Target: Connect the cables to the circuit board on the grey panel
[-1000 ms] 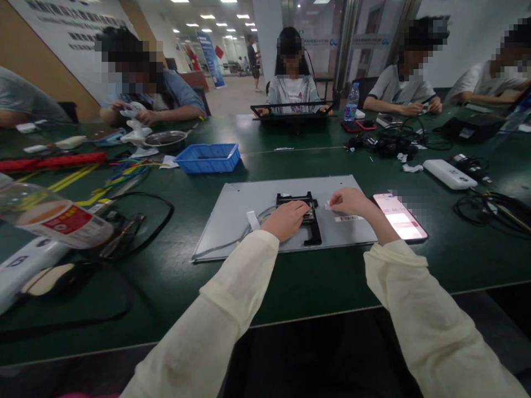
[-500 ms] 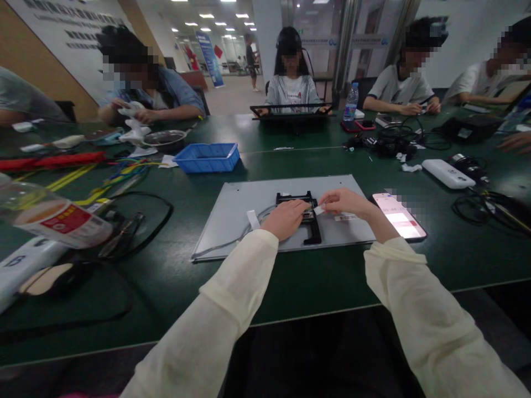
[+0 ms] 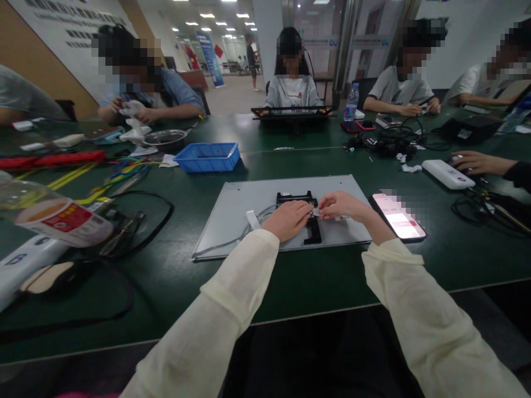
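A flat light-grey panel [image 3: 226, 207] lies on the dark green table, with a black plastic bracket [image 3: 314, 232] at its middle. My left hand [image 3: 287, 220] lies over the bracket, fingers stretched out together and hiding part of it. Close by its fingertips, my right hand [image 3: 341, 205] is closed in a pinch on a small white strip [image 3: 316, 212]. That strip touches or nearly touches the bracket; I cannot tell which. A grey cable [image 3: 224, 245] with a white tag [image 3: 253, 219] runs from under my left hand to the panel's front left corner.
A lit phone [image 3: 400, 215] lies just right of the panel. Behind it stands a blue bin [image 3: 207, 157]. A bottle [image 3: 62, 218] and a black strap are at left. Cables, a white power bank [image 3: 448, 174] and a co-worker's hand [image 3: 481, 163] are at right. Several people sit around.
My right hand has shifted slightly left, bringing the white strip closer to my left fingertips. My left hand stays almost still. At right, a co-worker's hand has reached further in, over the power bank.
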Tool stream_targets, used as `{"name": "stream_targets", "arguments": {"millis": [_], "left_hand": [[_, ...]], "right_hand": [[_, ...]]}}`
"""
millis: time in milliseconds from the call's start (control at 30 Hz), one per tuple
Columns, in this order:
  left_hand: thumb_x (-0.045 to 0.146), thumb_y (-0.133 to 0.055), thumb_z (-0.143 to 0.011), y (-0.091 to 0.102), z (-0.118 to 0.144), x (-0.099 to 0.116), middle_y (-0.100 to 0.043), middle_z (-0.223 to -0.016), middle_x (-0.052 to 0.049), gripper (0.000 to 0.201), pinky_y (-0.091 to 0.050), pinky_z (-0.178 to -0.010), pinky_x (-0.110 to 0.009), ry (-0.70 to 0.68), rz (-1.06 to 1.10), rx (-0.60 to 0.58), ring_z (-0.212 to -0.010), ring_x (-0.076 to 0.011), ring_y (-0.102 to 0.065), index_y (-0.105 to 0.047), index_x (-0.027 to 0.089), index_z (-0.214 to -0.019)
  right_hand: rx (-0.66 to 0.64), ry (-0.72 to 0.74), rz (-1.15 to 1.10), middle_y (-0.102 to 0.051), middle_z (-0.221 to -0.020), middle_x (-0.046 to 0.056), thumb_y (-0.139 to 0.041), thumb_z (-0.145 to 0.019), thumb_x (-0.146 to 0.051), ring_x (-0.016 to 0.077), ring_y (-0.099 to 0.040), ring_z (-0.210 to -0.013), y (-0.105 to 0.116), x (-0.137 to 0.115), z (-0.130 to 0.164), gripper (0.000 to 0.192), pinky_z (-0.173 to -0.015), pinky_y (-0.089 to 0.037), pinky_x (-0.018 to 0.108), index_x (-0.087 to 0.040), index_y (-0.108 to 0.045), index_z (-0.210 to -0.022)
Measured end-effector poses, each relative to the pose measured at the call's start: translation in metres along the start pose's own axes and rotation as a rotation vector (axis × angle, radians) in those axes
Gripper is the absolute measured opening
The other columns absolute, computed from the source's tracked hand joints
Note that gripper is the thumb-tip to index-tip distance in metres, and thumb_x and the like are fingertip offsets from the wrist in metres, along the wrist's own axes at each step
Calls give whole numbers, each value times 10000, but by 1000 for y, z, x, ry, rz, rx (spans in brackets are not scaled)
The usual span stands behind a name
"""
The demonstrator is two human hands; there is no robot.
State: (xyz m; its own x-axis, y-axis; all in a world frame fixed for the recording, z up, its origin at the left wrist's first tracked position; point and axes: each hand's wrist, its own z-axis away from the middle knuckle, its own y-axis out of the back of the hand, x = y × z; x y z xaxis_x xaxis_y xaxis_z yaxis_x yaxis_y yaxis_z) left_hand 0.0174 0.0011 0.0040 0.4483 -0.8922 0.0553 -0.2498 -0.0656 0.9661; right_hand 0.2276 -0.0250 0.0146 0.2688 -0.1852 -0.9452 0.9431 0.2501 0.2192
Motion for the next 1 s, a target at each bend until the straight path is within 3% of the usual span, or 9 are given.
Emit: {"name": "stream_targets", "arguments": {"millis": [200,367,500,733,867,1000], "left_hand": [[214,-359,-944,2,0,1,-558,-1248,-101,358,-415,-963,-371,-3,13,4,-1144,-219,-515,-483,153,-1275],[169,-366,-924,3,1,2,-544,-1255,-78,366,-410,-964,-365,-38,9,-44,-1142,-208,-510,-523,211,-1252],[158,-382,-909,2,1,2,-531,-1271,-66,362,-391,-995,-358,-33,-3,-57,-1168,-204,-491,-552,223,-1222],[154,-374,-912,3,0,2,-527,-1284,-64,351,-386,-998,-358,-37,25,-62,-1180,-196,-487,-558,215,-1204],[162,-369,-917,3,0,2,-537,-1283,-67,349,-390,-993,-365,-40,31,-59,-1177,-202,-493,-554,204,-1210],[187,-360,-929,8,-1,0,-566,-1255,-82,360,-408,-974,-371,-22,67,-14,-1142,-207,-523,-530,181,-1246]], "right_hand": [[21,-14,38,-698,-684,46,-732,-709,-174,132,-667,-636,-2,1,0,119,-557,-520,202,-150,-633,-771],[16,13,170,-688,-666,54,-689,-731,-181,134,-654,-601,1,4,-3,90,-410,-379,152,-141,-643,-797],[28,80,271,-683,-711,38,-654,-733,-175,105,-613,-581,4,9,-8,76,-481,-419,175,-143,-660,-802],[92,259,450,-695,-827,33,-668,-695,-214,132,-613,-721,8,18,-14,137,-665,-469,235,-172,-697,-822],[109,263,417,-687,-817,29,-659,-701,-241,131,-613,-709,6,18,-13,121,-657,-460,236,-172,-679,-800],[242,247,317,-666,-757,24,-610,-745,-274,119,-603,-637,8,16,-14,146,-594,-444,227,-164,-651,-830]]}}
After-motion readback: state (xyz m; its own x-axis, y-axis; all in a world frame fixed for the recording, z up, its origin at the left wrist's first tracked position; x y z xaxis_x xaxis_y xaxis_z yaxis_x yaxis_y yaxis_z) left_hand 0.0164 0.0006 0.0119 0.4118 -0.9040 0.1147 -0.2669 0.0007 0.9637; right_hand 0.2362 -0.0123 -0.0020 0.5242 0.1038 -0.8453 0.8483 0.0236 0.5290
